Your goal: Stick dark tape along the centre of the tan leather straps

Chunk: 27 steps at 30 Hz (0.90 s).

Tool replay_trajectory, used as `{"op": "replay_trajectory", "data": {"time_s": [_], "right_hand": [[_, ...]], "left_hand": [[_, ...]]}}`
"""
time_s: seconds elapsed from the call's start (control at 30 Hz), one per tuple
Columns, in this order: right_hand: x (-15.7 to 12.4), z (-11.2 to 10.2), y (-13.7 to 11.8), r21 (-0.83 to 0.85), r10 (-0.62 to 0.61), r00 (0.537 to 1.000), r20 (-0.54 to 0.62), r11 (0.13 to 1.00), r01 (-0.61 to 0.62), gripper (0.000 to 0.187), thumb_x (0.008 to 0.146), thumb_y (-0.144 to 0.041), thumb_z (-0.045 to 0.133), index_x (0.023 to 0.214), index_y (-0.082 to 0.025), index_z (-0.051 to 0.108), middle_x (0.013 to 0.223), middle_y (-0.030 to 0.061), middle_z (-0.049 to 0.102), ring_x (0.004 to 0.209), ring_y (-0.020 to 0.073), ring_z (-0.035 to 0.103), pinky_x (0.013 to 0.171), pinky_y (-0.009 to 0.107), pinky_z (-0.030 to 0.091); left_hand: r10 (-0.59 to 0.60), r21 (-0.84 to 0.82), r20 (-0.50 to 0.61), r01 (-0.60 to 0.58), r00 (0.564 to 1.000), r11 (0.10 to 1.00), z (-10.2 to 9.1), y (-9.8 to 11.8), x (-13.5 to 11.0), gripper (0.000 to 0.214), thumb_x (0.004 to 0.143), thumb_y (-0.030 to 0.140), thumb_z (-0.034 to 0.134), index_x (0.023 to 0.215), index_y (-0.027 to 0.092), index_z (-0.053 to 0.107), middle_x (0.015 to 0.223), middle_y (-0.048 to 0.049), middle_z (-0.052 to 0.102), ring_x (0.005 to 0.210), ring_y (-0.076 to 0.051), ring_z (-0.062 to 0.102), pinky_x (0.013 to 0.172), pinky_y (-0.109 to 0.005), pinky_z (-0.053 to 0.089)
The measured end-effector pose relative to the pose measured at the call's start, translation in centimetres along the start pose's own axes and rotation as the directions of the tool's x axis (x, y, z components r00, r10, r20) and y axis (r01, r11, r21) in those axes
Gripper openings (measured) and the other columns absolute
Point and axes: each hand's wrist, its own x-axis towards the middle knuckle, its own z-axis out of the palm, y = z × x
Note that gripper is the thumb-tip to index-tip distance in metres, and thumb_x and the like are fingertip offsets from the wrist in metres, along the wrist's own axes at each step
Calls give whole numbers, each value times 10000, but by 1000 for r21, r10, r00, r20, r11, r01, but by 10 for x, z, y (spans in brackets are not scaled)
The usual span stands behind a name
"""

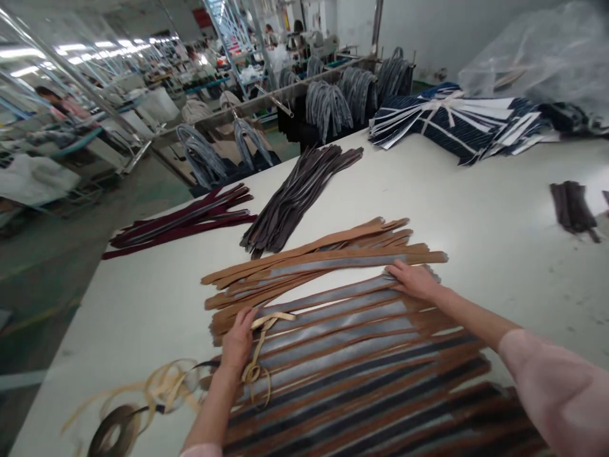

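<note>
A wide spread of long brown fabric strips (342, 355) with grey facing lies on the white table (499, 222) in front of me. My left hand (236, 344) rests on the left ends of the strips, fingers curled over them, beside a pale tie ribbon (259, 355) looped there. My right hand (413, 280) lies on the right end of an upper strip, fingers bent down on it. A second bunch of brown strips (314, 257) lies just beyond both hands.
Farther back lie a dark grey strip bundle (297, 197) and a maroon one (185, 219). Tied navy striped pieces (451, 124) sit at the back right, a small dark bundle (573, 206) at the right. A tape roll (111, 431) and loose ribbon lie near left.
</note>
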Motion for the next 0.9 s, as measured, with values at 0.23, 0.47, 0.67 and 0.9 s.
{"op": "replay_trajectory", "data": {"time_s": [0.23,0.47,0.67,0.9], "right_hand": [[1,15,26,172,28,999,29,985,-32,455,747,-397,540,1169,-251,450,1068,48,514,839,168,556,616,255,407],[-3,21,25,246,151,986,-67,960,-130,420,735,-350,569,1129,-226,493,1090,51,493,901,176,541,698,272,434],[-20,22,18,224,125,988,-93,969,-101,406,794,-314,504,1187,-228,449,1207,58,448,1012,187,495,771,292,435],[-32,20,7,231,243,957,-157,951,-204,309,819,-289,454,1117,-214,489,1192,68,428,959,174,503,698,267,438]], "left_hand": [[47,-171,-32,-52,998,984,20,-11,17,443,747,56,267,1069,134,562,1105,-75,548,1053,-153,500,937,-294,400],[183,-113,-45,-187,982,976,25,7,-8,415,805,120,304,1170,169,495,1315,-99,413,1229,-212,333,1017,-433,279],[139,-49,-4,-140,990,989,47,32,-37,456,817,121,304,1253,215,401,1355,-92,380,1266,-238,276,1013,-496,234],[108,-377,-115,-144,987,915,20,14,-36,369,821,258,306,1118,192,516,1312,-83,415,1217,-222,362,1012,-420,307]]}}
